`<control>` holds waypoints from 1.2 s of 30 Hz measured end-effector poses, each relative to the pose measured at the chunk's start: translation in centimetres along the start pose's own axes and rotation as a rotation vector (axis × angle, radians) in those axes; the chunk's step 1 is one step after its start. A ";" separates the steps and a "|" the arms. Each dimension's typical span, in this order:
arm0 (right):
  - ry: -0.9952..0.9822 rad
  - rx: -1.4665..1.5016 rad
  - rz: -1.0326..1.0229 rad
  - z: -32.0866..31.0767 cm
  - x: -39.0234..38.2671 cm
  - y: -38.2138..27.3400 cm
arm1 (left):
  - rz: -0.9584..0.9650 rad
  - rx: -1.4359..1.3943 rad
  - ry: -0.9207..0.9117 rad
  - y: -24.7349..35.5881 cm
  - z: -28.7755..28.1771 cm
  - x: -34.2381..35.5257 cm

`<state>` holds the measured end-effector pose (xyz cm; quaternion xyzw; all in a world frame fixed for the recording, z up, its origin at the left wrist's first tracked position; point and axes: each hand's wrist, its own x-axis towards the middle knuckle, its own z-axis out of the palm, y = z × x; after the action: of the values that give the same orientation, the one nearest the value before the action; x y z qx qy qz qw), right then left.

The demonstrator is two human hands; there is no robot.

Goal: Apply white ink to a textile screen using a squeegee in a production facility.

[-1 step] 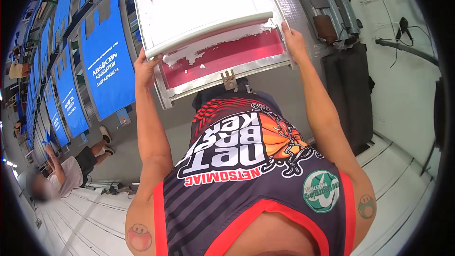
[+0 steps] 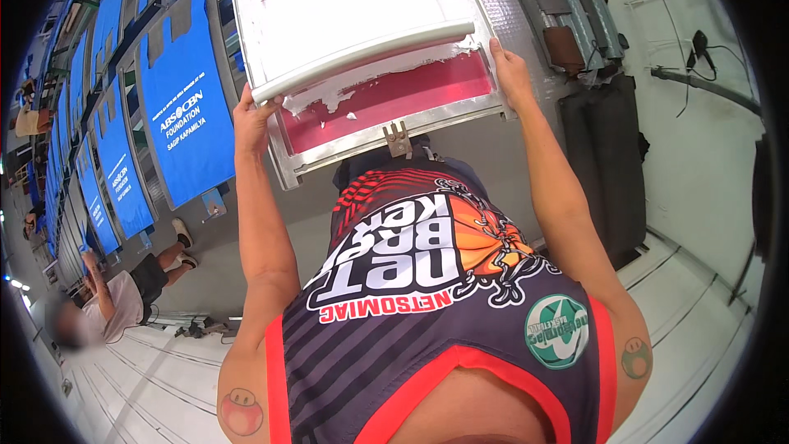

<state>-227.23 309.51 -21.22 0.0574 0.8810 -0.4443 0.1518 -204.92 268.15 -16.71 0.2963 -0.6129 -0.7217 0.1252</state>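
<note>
Frame (image 2: pixel 349 148): rectangular, pale metal, stretched with magenta mesh (image 2: pixel 427 86); sits slantwise in front of the torso (image 2: pixel 436 255).
Bar (image 2: pixel 366 55): long, rounded, off-white; lies crosswise over the mesh, at the near side of a broad, thick layer of white paste (image 2: pixel 345 0) with ragged smears on the body side.
Step in hand: judged as a two-handed hold on the frame; cannot tell whether for lifting, lowering or steadying.
Next move: seems to call for matched pressure on both rims, and for care against sliding the bar through the paste.
Left hand (image 2: pixel 251 119): clamped on the left rim, thumb just beside the left end of the bar; cannot tell whether touching the bar.
Right hand (image 2: pixel 511 74): closed on the right rim, near the right end of the bar but apart from it; some fingers hidden beneath.
Bracket (image 2: pixel 398 139): short, grey metal, pronged; sits on the near rail, between both hands, clear of all fingers.
</note>
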 end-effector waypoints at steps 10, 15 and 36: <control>0.247 -0.507 -1.266 -1.7 -4.7 -16.8 | 0.231 1.415 -0.296 7.5 5.2 -0.8; -0.453 -1.042 -0.790 1.6 2.0 -20.2 | 0.317 1.547 -0.356 12.0 4.8 6.3; -0.297 -0.826 -0.873 1.6 -3.3 -9.4 | 0.419 1.435 -0.197 3.9 4.6 -3.6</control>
<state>-225.99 302.71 -13.86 -0.4345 0.8919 -0.0907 0.0867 -205.50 272.98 -11.66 0.1164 -0.9845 -0.1297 -0.0190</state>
